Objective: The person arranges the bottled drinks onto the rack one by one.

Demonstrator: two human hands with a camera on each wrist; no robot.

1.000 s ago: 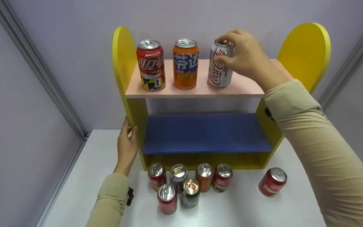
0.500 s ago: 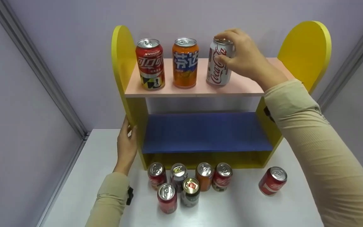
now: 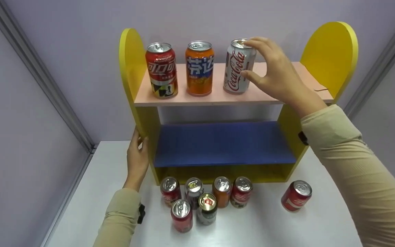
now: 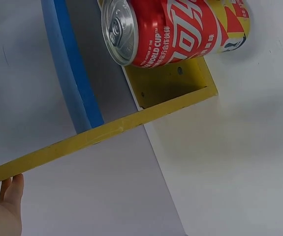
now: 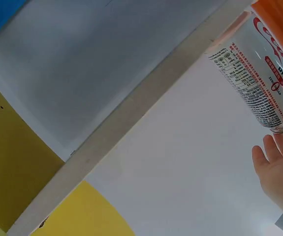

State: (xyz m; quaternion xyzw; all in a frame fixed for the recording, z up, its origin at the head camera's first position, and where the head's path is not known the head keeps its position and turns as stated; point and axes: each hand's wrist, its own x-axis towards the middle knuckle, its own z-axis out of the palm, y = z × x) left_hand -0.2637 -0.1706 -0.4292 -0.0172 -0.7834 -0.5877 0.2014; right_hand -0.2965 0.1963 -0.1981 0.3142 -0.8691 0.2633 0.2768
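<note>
A silver-white Coca-Cola can [image 3: 237, 67] stands upright on the pink top shelf [image 3: 266, 97]. Around its right side is my right hand [image 3: 276, 68], thumb and fingers spread apart; in the right wrist view the fingertips [image 5: 271, 145] lie at the can's top rim, and I cannot tell if they touch. Left of it stand an orange Fanta can [image 3: 200, 68] and a red Coca-Cola can [image 3: 161, 70]. My left hand [image 3: 138, 157] rests its fingers on the outside of the shelf unit's yellow left side panel [image 3: 149, 137].
Below is a blue middle shelf [image 3: 225, 144]. On the white table [image 3: 252, 230] in front, several cans are grouped, among them a red can [image 3: 182, 219] and a green-grey can [image 3: 207, 212]. Another red can [image 3: 296, 197] stands apart at the right.
My right hand has loosened from the silver-white can and drawn slightly right, its fingers and thumb wider apart. That can remains standing on the top shelf. My left hand stays put.
</note>
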